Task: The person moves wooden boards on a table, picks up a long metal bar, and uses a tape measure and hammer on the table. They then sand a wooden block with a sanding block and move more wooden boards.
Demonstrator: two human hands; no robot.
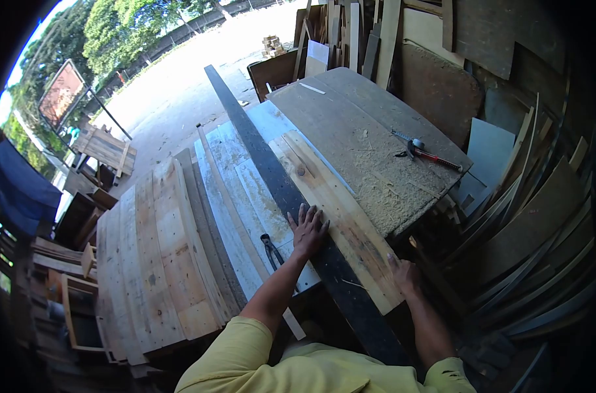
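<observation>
A long dark board (266,160) runs diagonally from the lower middle to the far side. My left hand (308,229) lies flat on it with the fingers spread. Beside it on the right is a light wooden plank (343,219) with a knot and brown stains. My right hand (405,274) is at the plank's right edge, near its close end; the fingers are bent together at the edge, and anything smaller in them cannot be made out. Pincers (269,247) lie left of my left hand on the whitish boards (222,177).
A brown work surface (376,111) behind carries sawdust (383,193) and a red-handled hammer (435,158). Joined wooden panels (147,255) lie at the left. Stacked boards (533,229) lean at the right. A small wooden drawer frame (82,314) stands lower left.
</observation>
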